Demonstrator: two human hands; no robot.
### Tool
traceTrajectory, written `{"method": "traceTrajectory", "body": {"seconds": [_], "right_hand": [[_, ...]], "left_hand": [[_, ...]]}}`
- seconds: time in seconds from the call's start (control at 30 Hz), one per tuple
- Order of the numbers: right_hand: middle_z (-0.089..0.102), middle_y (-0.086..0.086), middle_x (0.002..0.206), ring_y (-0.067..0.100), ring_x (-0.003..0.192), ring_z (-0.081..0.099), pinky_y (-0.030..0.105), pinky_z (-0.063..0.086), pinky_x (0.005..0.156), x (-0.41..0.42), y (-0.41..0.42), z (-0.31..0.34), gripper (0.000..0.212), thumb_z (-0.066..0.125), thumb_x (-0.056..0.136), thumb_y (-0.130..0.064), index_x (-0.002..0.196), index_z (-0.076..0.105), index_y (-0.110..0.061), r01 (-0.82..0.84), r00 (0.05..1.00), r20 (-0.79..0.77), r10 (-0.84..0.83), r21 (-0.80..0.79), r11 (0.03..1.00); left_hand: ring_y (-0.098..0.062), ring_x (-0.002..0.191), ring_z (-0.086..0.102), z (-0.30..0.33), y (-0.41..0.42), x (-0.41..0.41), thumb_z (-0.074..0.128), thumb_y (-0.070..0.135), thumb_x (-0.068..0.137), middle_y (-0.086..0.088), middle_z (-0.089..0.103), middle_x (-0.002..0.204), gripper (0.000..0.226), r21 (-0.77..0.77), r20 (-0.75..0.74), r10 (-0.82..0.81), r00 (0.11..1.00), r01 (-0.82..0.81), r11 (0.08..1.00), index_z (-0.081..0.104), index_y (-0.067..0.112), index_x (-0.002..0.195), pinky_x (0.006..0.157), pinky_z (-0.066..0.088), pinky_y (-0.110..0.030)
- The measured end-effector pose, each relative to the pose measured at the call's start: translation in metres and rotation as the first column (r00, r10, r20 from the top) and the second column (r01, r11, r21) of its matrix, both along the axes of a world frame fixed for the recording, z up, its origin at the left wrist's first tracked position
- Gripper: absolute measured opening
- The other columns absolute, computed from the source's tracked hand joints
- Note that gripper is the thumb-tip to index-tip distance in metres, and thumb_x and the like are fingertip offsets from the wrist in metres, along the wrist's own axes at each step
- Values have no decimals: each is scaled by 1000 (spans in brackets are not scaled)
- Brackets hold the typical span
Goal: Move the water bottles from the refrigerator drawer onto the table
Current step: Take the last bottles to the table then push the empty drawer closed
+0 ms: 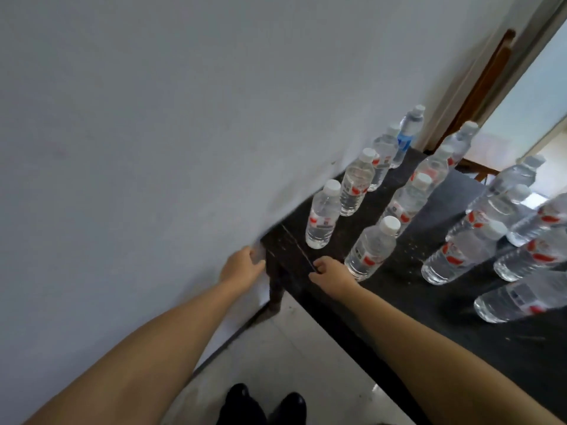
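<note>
Two black shoes (264, 404) stood on pale floor below the dark speckled table (399, 302). Left hand (242, 266), loosely curled and empty, touched its corner; right hand (329, 273), curled and empty, rested on its edge beside upright clear plastic water bottles (372, 248).

A plain home room: white wall (153, 118), dark table (460, 317), tiled floor (291, 363), wooden doorframe (484, 84).

Two long bare arms with no sleeves end in the left hand (244, 265) and right hand (329, 273). Black shoes (264, 404) (a bit blurry) show at the bottom middle.
</note>
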State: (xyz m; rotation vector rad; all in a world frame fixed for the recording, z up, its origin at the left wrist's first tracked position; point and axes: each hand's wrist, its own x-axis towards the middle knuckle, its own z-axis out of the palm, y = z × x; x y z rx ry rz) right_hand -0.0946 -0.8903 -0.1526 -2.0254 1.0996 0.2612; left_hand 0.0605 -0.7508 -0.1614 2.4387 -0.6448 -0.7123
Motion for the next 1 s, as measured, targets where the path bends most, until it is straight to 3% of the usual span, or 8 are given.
{"method": "traceTrajectory", "body": {"seconds": [0.17, 0.3, 0.63, 0.83, 1.0], "right_hand": [[49, 9, 134, 26, 117, 53, 35, 45, 98, 44, 45, 17, 44, 56, 93, -24, 136, 48, -16, -337, 936, 23, 350, -225, 914], [45, 8, 135, 28, 117, 51, 41, 50, 92, 69, 97, 29, 41, 50, 94, -21, 135, 47, -17, -516, 845, -21, 535, -302, 802], [46, 7, 136, 25, 118, 51, 38, 47, 96, 81, 285, 34, 36, 49, 96, -27, 131, 51, -17, -765, 564, 4, 826, -375, 524], [47, 9, 137, 26, 119, 52, 38, 47, 95, 83, 431, 40, 38, 50, 96, -27, 133, 50, -15, -876, 264, 39, 964, -408, 256], [47, 8, 137, 24, 121, 49, 37, 45, 96, 67, 549, 45, 40, 49, 96, -26, 134, 47, -15, -910, -67, 63, 996, -412, -35]], "left_hand": [[-28, 112, 57, 13, 73, 10, 60, 30, 90, -10, 60, 122, 36, 21, 50, 180, 982, -182, 983, 56, 13, 121, 93, 47, -34], [-25, 109, 58, 24, 139, 3, 59, 33, 91, -9, 60, 121, 37, -25, 79, 285, 955, -284, 958, 55, 14, 122, 89, 46, -33], [-22, 100, 61, 40, 354, -61, 57, 35, 92, -6, 61, 119, 35, -75, 122, 601, 790, -596, 799, 55, 15, 121, 83, 51, -33], [-19, 84, 58, 49, 493, -123, 56, 32, 91, -6, 62, 112, 29, -111, 97, 807, 582, -799, 590, 56, 15, 115, 70, 47, -30], [-25, 100, 61, 56, 590, -192, 59, 31, 89, -4, 64, 113, 32, -113, 102, 961, 258, -957, 269, 58, 16, 117, 83, 49, -32]]}}
